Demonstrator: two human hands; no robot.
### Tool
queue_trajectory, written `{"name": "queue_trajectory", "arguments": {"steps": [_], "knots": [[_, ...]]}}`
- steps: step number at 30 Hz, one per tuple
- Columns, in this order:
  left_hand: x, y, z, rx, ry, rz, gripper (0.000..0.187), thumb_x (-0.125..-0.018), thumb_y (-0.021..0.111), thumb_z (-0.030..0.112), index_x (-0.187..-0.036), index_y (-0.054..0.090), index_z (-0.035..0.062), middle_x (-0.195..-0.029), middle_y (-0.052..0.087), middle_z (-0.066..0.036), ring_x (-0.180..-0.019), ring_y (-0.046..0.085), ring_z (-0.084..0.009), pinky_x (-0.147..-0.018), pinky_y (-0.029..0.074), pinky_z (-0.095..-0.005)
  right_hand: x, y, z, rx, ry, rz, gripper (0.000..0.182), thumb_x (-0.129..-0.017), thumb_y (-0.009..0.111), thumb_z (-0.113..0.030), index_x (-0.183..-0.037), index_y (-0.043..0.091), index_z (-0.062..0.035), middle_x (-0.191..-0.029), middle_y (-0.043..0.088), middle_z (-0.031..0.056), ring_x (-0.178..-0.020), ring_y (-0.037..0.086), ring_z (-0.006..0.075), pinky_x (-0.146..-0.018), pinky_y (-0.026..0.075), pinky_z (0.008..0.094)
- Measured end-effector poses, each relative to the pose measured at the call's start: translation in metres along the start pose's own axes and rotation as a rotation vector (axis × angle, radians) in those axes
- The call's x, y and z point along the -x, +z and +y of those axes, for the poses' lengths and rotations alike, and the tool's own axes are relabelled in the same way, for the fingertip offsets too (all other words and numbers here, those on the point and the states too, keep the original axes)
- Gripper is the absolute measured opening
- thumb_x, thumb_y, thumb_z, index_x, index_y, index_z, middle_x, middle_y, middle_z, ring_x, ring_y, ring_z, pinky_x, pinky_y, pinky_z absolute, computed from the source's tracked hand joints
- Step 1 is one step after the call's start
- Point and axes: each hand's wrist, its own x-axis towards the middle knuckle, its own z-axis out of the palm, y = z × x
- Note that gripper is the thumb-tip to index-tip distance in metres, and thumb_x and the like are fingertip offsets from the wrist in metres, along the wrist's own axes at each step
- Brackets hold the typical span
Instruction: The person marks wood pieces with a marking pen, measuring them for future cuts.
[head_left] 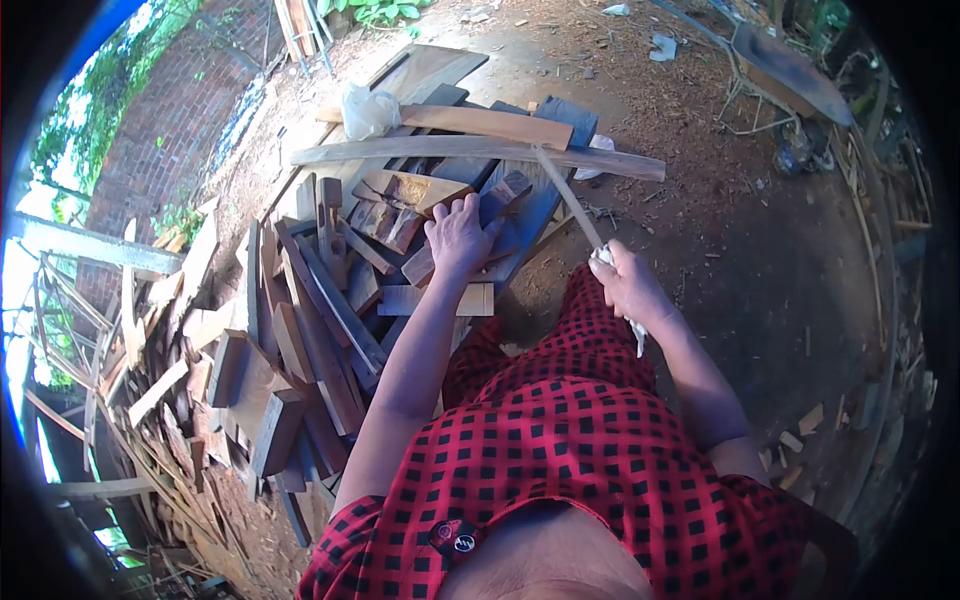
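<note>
My right hand (632, 288) is closed round the handle of a long, narrow, blade-like tool (570, 195). White cloth (640, 338) is wrapped at the grip and hangs below the fist. The tool points up and left, its far end by a long grey board (430, 149). My left hand (461, 238) rests on the wood pile, fingers bent and apart, touching the edge of a pale brown wooden block (412, 188). Beside the thumb lies a dark wooden block (507, 195). Another block (418, 266) shows partly from under the wrist.
Offcuts and planks (325, 335) are heaped on the left. A crumpled plastic bag (369, 111) sits on a board at the back. A wheelbarrow (785, 75) stands at the far right. Bare ground (740, 250) with shavings spreads to my right; a brick wall (165, 135) rises at left.
</note>
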Motion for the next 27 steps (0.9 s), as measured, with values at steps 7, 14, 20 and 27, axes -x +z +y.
{"name": "queue_trajectory", "arguments": {"steps": [7, 14, 20, 27], "knots": [[-0.013, -0.004, -0.005, -0.006, -0.040, -0.145, 0.060, -0.080, 0.061, 0.052, -0.123, 0.050, 0.0106, -0.118, 0.059, -0.011, -0.114, 0.050, -0.0310, -0.088, 0.039, -0.0480, -0.019, 0.010, 0.013, 0.157, -0.521, 0.312, 0.020, -0.090, 0.055, -0.021, -0.091, 0.047, -0.0029, -0.073, 0.061, 0.0225, -0.074, 0.061, 0.0431, -0.060, 0.046, 0.0504], [-0.014, 0.008, -0.005, -0.055, 0.003, -0.101, 0.053, -0.080, 0.060, 0.052, -0.109, 0.052, 0.0075, -0.107, 0.063, -0.011, -0.106, 0.057, -0.0294, -0.088, 0.038, -0.0487, -0.054, 0.043, -0.003, 0.283, -0.549, 0.291, 0.019, -0.092, 0.053, -0.024, -0.091, 0.050, -0.0059, -0.070, 0.061, 0.0186, -0.069, 0.061, 0.0410, -0.057, 0.045, 0.0507], [-0.014, 0.008, -0.005, -0.037, 0.003, -0.063, 0.051, -0.080, 0.061, 0.050, -0.105, 0.052, 0.0070, -0.105, 0.064, -0.012, -0.103, 0.059, -0.0286, -0.089, 0.037, -0.0499, -0.083, 0.069, 0.000, 0.418, -0.563, 0.283, 0.017, -0.089, 0.052, -0.021, -0.089, 0.046, -0.0046, -0.065, 0.061, 0.0190, -0.064, 0.062, 0.0388, -0.058, 0.048, 0.0505], [-0.015, 0.006, -0.005, 0.001, -0.002, -0.084, 0.051, -0.080, 0.062, 0.049, -0.105, 0.053, 0.0059, -0.105, 0.063, -0.013, -0.102, 0.059, -0.0295, -0.089, 0.038, -0.0470, -0.085, 0.072, -0.005, 0.432, -0.536, 0.260, 0.016, -0.088, 0.053, -0.018, -0.089, 0.046, -0.0038, -0.064, 0.060, 0.0194, -0.065, 0.063, 0.0386, -0.059, 0.048, 0.0499]]}}
